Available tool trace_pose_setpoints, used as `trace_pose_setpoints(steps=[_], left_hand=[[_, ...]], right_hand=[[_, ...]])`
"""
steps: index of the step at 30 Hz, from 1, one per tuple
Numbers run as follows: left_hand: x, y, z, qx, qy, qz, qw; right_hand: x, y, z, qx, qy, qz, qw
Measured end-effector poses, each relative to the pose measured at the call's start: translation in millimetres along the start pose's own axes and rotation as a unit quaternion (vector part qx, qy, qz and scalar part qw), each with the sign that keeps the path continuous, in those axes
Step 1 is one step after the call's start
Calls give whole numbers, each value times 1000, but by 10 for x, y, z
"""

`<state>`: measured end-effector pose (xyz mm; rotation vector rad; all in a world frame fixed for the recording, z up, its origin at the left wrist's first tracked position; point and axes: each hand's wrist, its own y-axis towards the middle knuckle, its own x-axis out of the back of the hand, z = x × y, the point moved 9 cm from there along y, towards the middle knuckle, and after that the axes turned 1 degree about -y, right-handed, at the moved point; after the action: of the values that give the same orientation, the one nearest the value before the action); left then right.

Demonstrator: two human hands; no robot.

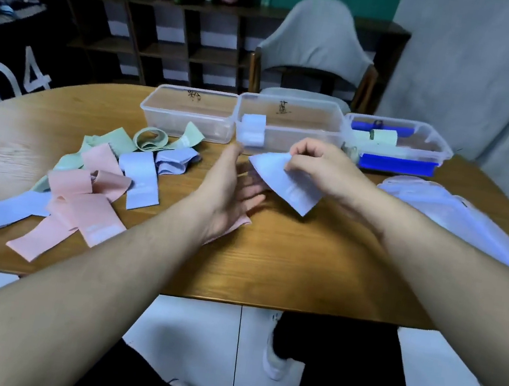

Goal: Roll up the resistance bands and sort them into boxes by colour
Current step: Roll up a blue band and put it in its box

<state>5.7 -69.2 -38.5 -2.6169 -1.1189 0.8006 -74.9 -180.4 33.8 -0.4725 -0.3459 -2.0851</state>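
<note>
My right hand pinches the top edge of a lilac band held just above the wooden table. Beside it, my left hand is open with straight fingers, its fingertips near the band's left side. A pink band lies partly under the left hand. Loose pink bands, lilac bands and green bands lie in a heap at the left. Three clear boxes stand at the back: the left box looks empty, the middle box holds a rolled lilac band, the right box holds a rolled green band.
Clear plastic lids lie on the table at the right. A grey chair stands behind the boxes, with a dark shelf unit and potted plants further back. The table's near edge runs across the lower middle of the view.
</note>
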Motion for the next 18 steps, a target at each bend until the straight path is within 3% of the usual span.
trace_pose_setpoints(steps=[6, 9, 15, 18], left_hand=[[-378, 105, 249, 29, -101, 8, 994], [-481, 210, 265, 15, -98, 14, 995], [-392, 415, 230, -31, -74, -82, 993], [-480, 507, 198, -51, -62, -93, 992]], right_hand=[[259, -326, -271, -25, -10, 25, 999], [316, -407, -392, -44, -6, 29, 999], [322, -483, -731, -131, 14, 40, 990], [271, -464, -936, -197, 63, 44, 977]])
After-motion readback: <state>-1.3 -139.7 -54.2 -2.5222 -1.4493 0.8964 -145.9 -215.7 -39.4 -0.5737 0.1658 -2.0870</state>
